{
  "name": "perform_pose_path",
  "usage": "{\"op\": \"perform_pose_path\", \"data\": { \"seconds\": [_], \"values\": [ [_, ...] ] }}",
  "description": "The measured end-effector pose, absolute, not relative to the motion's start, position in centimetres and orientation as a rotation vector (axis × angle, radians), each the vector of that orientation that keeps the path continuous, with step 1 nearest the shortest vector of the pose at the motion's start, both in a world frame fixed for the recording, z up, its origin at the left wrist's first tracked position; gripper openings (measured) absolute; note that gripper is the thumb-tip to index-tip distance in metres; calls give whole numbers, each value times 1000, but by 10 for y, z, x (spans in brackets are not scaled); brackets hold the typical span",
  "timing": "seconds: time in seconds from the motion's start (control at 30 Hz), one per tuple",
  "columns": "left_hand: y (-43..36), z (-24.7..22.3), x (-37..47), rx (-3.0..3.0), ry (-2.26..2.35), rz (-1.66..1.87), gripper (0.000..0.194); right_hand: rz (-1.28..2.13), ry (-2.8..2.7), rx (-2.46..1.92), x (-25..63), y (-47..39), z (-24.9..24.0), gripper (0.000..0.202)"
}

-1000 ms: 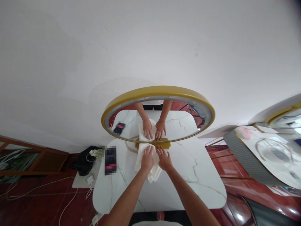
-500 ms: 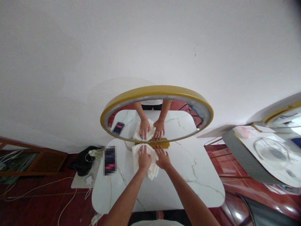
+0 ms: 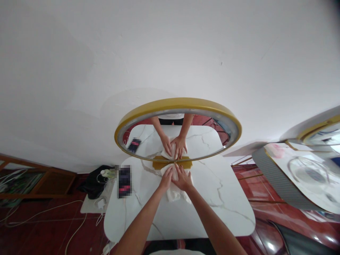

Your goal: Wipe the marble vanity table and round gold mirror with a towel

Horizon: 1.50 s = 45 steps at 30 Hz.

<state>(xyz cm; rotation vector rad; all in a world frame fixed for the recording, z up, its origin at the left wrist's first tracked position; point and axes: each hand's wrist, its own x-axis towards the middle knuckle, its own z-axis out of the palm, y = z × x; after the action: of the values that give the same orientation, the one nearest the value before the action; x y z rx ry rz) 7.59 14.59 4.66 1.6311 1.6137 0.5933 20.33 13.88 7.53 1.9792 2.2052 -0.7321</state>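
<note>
A white cloth (image 3: 176, 194) lies bunched on the white marble-patterned table (image 3: 225, 212), just in front of the gold base (image 3: 158, 164) of an oval mirror (image 3: 183, 103). My left hand (image 3: 166, 177) rests on the cloth's left side, its fingers close together against it. Beside it, my right hand (image 3: 183, 178) presses on the cloth with fingers spread, their tips near the gold base. The two hands almost touch. Both hands and the cloth are reflected in the mirror.
A blurred-out dark item (image 3: 124, 181) lies at the table's left side. A black bag (image 3: 95, 184) and white cables are beyond that edge. To the right stand another table (image 3: 305, 177) with a mirror, and a black chair (image 3: 297, 237).
My left hand has shifted right, close to my right hand. The cloth has moved right and is more bunched, exposing the left part of the gold base.
</note>
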Motion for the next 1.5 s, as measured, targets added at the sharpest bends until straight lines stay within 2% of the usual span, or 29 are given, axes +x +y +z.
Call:
{"op": "perform_pose_path", "data": {
  "seconds": [0.17, 0.37, 0.53, 0.7, 1.07, 1.5],
  "values": [
    [146, 56, 48, 1714, 1731, 539, 41, -685, 2182, 2038, 193, 136, 70, 72],
    [141, 58, 36, 1872, 1794, 359, 62, -469, 2301, 2042, 188, 132, 69, 61],
    [139, 57, 37, 1938, 1820, 222, 66, -435, 2333, 2043, 174, 124, 64, 52],
    [139, 59, 38, 1980, 1830, 129, 68, -422, 2361, 2027, 172, 121, 57, 63],
    [142, 51, 36, 1996, 1800, 43, 67, -374, 2253, 2085, 217, 128, 53, 66],
    [143, 51, 34, 2003, 1782, 41, 68, -522, 2415, 1912, 185, 132, 50, 84]
  ]
}}
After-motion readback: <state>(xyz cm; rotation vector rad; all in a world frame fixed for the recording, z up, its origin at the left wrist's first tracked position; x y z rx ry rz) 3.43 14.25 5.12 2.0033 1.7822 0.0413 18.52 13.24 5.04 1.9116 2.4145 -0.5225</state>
